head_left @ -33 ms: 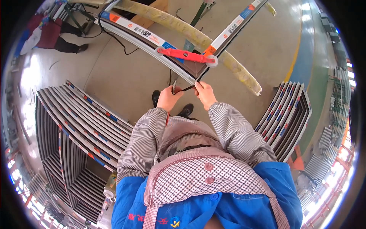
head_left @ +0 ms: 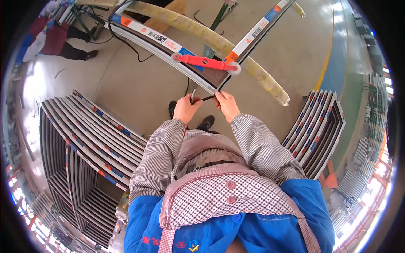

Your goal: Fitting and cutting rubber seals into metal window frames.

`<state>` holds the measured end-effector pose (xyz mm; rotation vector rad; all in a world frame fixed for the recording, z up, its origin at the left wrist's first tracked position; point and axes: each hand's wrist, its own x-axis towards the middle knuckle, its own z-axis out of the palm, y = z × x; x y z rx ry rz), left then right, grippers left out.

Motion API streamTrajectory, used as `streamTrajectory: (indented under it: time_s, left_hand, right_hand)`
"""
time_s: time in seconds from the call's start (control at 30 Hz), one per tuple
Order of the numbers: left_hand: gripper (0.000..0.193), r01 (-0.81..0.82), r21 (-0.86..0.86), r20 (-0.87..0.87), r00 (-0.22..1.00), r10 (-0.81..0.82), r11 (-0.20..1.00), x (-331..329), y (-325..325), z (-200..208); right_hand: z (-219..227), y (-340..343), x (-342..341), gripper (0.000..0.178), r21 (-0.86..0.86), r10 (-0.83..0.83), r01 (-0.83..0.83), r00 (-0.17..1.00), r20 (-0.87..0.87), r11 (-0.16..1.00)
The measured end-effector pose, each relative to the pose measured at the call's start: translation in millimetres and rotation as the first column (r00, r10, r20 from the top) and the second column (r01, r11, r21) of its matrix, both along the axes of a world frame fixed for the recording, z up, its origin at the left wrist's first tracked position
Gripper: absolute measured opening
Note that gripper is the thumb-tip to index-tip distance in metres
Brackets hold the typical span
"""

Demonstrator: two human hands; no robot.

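Observation:
The corner of a brown and white window frame (head_left: 166, 67) points toward me. At this corner my right hand (head_left: 228, 106) is closed, pinching a thin black rubber strip (head_left: 207, 98) against the frame's tip. Just to the left, my left hand (head_left: 185, 109) is closed round the strip's other end. A slim silver tool (head_left: 193, 93) sticks up from the left hand; its kind is hard to tell. Across the frame's two arms lies a red spline roller (head_left: 205, 61) with a pale wheel at each end, touched by neither hand.
Stacked frames stand on my left (head_left: 93, 135) and right (head_left: 316, 130). Yellowish wrapped bars (head_left: 265, 80) pass under the frame. A black cable (head_left: 130, 45) hangs over its left arm. At the far left a person (head_left: 55, 40) bends over. My shoes (head_left: 206, 122) show below my hands.

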<state>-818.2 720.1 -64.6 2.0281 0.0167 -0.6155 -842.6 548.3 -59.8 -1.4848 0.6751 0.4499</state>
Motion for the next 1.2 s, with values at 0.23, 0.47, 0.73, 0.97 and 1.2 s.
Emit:
streamTrajectory:
  time_s: [0.23,0.47,0.73,0.97,1.2]
  left_hand:
    - [0.023,0.129,0.31,0.388,0.887,-0.249,0.942,28,-18,42]
    - [0.024,0.187,0.394,0.385,0.855,-0.347,0.9,42,-22,34]
    - [0.025,0.16,0.36,0.255,0.931,-0.262,0.919,53,-18,33]
    - [0.021,0.084,0.386,0.307,0.927,-0.214,0.919,46,-27,26]
    - [0.019,-0.245,0.255,0.428,0.896,0.118,0.935,11,-15,39]
  right_hand:
    - [0,-2,-14,0.018,0.257,0.041,-0.075,0.99,0.137,0.963]
    - [1,20,-3,0.016,0.194,-0.167,0.173,0.985,-0.044,0.966]
    - [1,13,7,0.019,0.335,-0.253,0.346,0.923,-0.292,0.876]
    - [10,36,18,0.023,0.064,-0.322,0.342,0.923,-0.21,0.938]
    - [-8,4,-14,0.022,0.069,-0.183,0.182,0.983,0.02,0.981]
